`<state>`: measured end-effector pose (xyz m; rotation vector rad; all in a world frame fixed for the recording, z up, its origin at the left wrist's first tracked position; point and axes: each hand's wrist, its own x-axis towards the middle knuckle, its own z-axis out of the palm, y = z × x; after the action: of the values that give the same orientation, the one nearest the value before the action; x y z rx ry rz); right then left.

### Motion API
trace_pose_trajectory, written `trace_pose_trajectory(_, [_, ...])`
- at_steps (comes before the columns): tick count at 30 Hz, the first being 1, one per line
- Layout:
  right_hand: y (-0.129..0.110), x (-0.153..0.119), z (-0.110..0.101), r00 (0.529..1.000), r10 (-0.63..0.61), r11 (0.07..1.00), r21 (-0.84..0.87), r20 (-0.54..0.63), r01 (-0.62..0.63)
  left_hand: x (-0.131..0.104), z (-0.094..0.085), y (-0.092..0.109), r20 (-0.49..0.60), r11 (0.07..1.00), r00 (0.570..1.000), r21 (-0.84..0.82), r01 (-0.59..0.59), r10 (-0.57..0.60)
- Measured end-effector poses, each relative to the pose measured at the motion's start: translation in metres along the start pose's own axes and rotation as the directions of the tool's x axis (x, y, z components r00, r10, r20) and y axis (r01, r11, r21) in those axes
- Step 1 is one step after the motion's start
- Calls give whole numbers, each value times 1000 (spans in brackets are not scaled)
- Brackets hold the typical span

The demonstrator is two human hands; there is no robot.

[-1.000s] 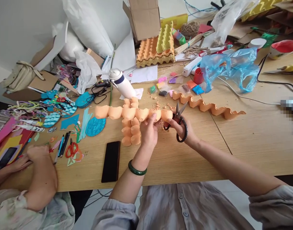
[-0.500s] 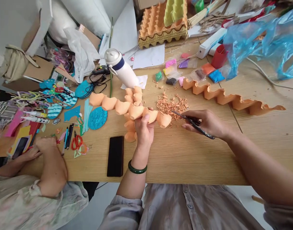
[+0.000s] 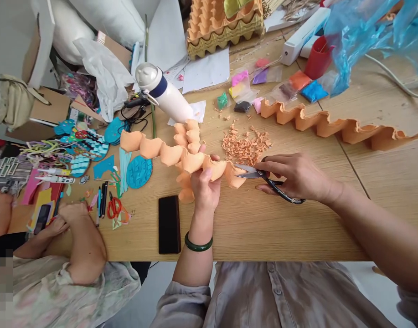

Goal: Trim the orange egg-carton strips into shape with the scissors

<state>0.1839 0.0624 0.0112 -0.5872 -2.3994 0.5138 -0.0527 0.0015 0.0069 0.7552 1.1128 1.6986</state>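
Note:
An orange strip of egg-carton cups (image 3: 171, 154) is held up by my left hand (image 3: 206, 187), its fingers closed round the underside near the right end. In my right hand (image 3: 294, 175) are black-handled scissors (image 3: 263, 175), their blades parted at the strip's rightmost cup. Beneath the strip, more orange cup pieces (image 3: 185, 195) lie on the table. Behind the scissors is a heap of orange trimmings (image 3: 246, 143). Another long orange strip (image 3: 321, 123) with a wavy edge rests at the right.
A black phone (image 3: 169, 224) lies left of my left forearm. A white bottle (image 3: 166, 95) stands behind the strip. Stacked egg trays (image 3: 225, 27), clay packets and a red cup (image 3: 318, 57) are at the back. At left, a person's arms (image 3: 82, 232) rest near red scissors (image 3: 114, 206).
My right hand has brought the scissors to the strip's right end, and their blades have opened. The view has shifted slightly. My left hand still holds the strip.

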Motion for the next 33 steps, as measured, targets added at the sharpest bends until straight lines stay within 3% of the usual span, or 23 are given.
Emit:
trace_pose_trajectory(7, [0, -1, 2, 997, 51, 999, 11, 54, -52, -2, 2, 5, -8, 996, 998, 60, 59, -58])
trace_pose_trajectory(13, [1, -2, 3, 1000, -12, 998, 64, 14, 11, 0, 1, 4, -10, 997, 998, 52, 65, -65])
trace_pose_trajectory(18, [1, -2, 2, 999, 1, 994, 110, 46, -6, 0, -1, 3, 3, 997, 998, 47, 66, -67])
trace_pose_trajectory(33, [1, -2, 0, 987, 119, 993, 12, 112, -121, 1, -1, 2, 6, 992, 992, 17, 125, -125])
